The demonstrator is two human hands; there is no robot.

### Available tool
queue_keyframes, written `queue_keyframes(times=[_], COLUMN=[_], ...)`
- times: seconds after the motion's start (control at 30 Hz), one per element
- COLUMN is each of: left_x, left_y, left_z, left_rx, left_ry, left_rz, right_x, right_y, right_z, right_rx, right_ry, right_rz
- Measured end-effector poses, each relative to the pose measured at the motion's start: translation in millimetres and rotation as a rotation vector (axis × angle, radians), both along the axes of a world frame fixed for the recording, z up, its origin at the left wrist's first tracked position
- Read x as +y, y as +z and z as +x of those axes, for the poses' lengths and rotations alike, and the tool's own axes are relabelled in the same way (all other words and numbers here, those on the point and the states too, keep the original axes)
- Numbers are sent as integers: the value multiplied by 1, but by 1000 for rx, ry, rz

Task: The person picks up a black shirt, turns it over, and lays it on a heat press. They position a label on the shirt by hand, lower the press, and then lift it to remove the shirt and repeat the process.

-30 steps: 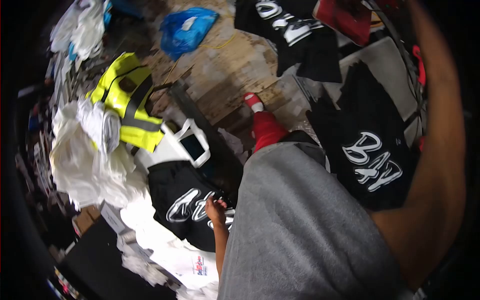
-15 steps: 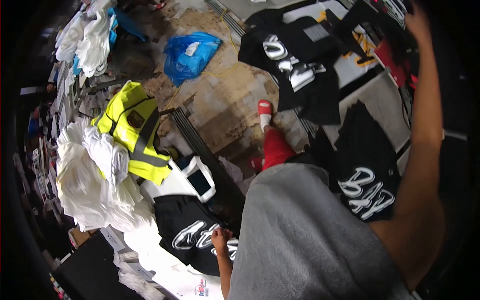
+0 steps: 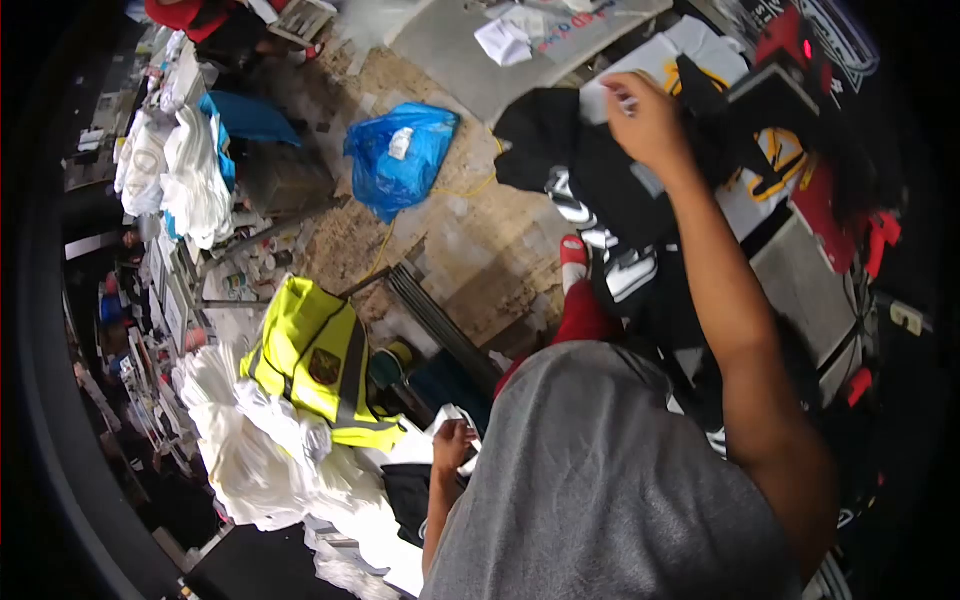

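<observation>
My right hand point(image 3: 645, 122) is over a black shirt point(image 3: 625, 190) with white lettering, near its upper edge. Its fingers are curled inward, and a small whitish patch shows between them that I cannot make out. Low in the view, my left hand point(image 3: 455, 446) is held close to my body with its fingers bent in. Beside it lies a white item point(image 3: 462, 420), partly hidden by the hand. Another black garment point(image 3: 408, 497) lies below this hand, on white cloth. Whether the left fingers hold anything is hidden.
A red and black machine point(image 3: 800, 100) with a lit red light stands at right. On the left are a yellow safety vest point(image 3: 315, 360) and piled white garments point(image 3: 235, 450). A blue plastic bag point(image 3: 405, 150) and a yellow cord point(image 3: 470, 190) lie on the worn floor.
My right hand has come down from the machine at upper right to above the black shirt. My view has turned, and my left hand now appears beside the white item instead of over the lettered garment.
</observation>
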State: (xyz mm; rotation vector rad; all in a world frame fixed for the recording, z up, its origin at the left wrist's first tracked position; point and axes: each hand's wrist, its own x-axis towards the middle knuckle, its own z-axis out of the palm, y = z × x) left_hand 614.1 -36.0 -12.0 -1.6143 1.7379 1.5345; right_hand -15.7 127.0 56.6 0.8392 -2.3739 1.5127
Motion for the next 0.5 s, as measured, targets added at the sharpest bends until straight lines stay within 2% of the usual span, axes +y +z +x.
queue_keyframes(times=[0.03,0.13,0.23,0.27,0.37,0.43,0.5], left_x=[-16,-43,-41,-36,-42,-55,-63], left_y=[1,21,28,24,6,32,69], left_z=[-15,-52,-67,-63,-66,-73,-144], left_rx=[39,205,156,162,94,-17,89], left_ry=[133,235,130,52,-125,-229,-8], left_rz=[30,-1,-61,-112,-152,-95,-47], right_x=[-31,-113,-173,-190,-209,-209,-205], right_y=[-14,-39,-66,-78,-125,-131,-88], right_z=[-26,-77,-102,-112,-131,-121,-85], right_rx=[35,189,265,225,178,149,2], right_ry=[63,125,218,244,223,217,138], right_rz=[-23,249,585,807,939,1052,891])
